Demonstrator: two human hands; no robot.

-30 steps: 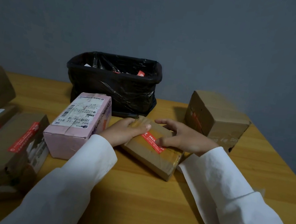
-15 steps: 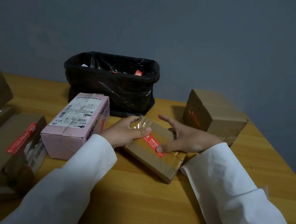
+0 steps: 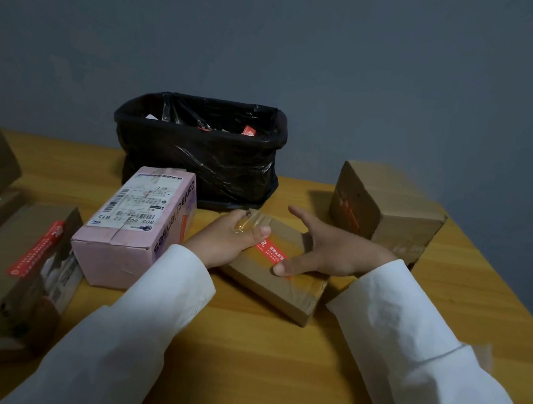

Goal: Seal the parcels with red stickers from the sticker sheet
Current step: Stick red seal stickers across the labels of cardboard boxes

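Observation:
A flat brown parcel lies in the middle of the wooden table, with a red sticker across its taped top. My left hand grips the parcel's left end, thumb lying on top. My right hand is spread over the right part, its thumb pressing the sticker's near end and its fingers stretched out above the box. The sticker sheet is not visible.
A pink box with a shipping label stands left of the parcel. Brown boxes with red stickers sit at the far left, another brown box at the back right. A black-lined bin stands behind.
My right thumb has slid along the sticker toward its near end, and the fingers have lifted and spread. My left hand keeps its grip on the parcel.

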